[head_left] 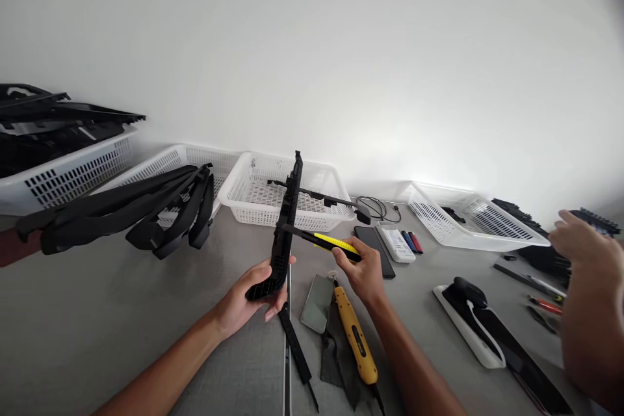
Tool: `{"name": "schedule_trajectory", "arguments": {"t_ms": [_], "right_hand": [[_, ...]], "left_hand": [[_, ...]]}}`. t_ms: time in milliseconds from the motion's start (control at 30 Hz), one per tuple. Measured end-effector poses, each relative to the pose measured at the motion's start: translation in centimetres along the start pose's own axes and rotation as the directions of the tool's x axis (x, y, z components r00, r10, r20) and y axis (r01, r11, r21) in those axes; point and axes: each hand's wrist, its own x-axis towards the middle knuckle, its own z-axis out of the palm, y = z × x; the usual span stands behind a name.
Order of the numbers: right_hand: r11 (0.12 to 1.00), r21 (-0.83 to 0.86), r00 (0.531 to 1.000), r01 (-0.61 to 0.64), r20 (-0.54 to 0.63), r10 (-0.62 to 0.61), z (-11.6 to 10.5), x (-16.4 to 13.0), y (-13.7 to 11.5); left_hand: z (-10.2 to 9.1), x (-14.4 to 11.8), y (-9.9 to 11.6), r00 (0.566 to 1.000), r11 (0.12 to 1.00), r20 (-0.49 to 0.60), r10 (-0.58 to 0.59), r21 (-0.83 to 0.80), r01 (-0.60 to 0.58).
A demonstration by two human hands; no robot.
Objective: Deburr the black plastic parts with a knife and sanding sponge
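Note:
My left hand (248, 298) grips the lower end of a long black plastic part (286, 221), held upright and edge-on above the grey table (97, 325). My right hand (363, 271) holds a yellow and black utility knife (326, 242), its blade end touching the part's right edge about halfway up. Below my hands lie a yellow-handled tool (357, 337), a small grey flat piece (316, 302) and a narrow black strip (296, 348).
White baskets (253, 192) line the back; the left ones hold long black parts (121, 208). A phone (375, 250), a white pack and lighters lie behind my right hand. Another person's hand (585, 260) reaches in at the right, near a white tray (468, 331) with black parts.

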Motion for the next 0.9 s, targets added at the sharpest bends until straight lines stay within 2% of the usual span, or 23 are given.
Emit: {"name": "schedule_trajectory", "arguments": {"t_ms": [67,167,200,333,433,533,567,700,833,900], "right_hand": [[0.999,0.035,0.999,0.001,0.044,-0.003,-0.13,0.01,-0.02],[0.994,0.102,0.970,-0.028,0.242,0.002,-0.25,0.07,0.00],[0.994,0.103,0.962,-0.041,0.271,0.012,-0.24,0.09,0.01],[0.995,0.087,0.976,-0.050,0.216,0.030,-0.12,0.15,-0.05],[0.995,0.086,0.968,-0.050,0.250,0.027,-0.28,0.21,-0.15],[0.996,0.069,0.984,-0.049,0.177,0.036,-0.61,0.25,-0.19],[0.996,0.079,0.982,-0.046,0.184,0.031,-0.69,0.25,-0.18],[0.991,0.116,0.939,-0.069,0.344,0.025,-0.65,0.11,-0.21],[0.988,0.138,0.960,-0.063,0.280,0.022,-0.21,-0.19,-0.57],[0.984,0.171,0.946,-0.054,0.325,-0.004,0.04,-0.35,-0.85]], "left_hand": [[-0.08,-0.08,0.04,1.000,1.000,-0.001,-0.007,-0.013,0.007],[-0.31,-0.11,-0.03,1.000,0.999,-0.006,-0.016,-0.035,0.016],[-0.39,-0.11,-0.06,1.000,0.999,-0.005,-0.016,-0.046,0.016],[-0.46,-0.12,-0.16,1.000,0.995,-0.007,-0.012,-0.102,0.011],[-0.25,-0.07,-0.11,1.000,0.989,-0.024,-0.015,-0.146,0.011],[-0.01,0.07,0.00,0.999,0.986,-0.035,-0.009,-0.168,0.003],[0.04,0.13,0.03,0.999,0.984,-0.036,-0.005,-0.178,-0.001],[0.09,0.24,0.07,0.999,0.976,-0.048,-0.002,-0.216,-0.008],[0.03,0.32,0.01,0.995,0.974,-0.093,-0.021,-0.227,-0.001],[0.02,0.39,-0.01,0.994,0.968,-0.100,-0.034,-0.252,0.007]]}}
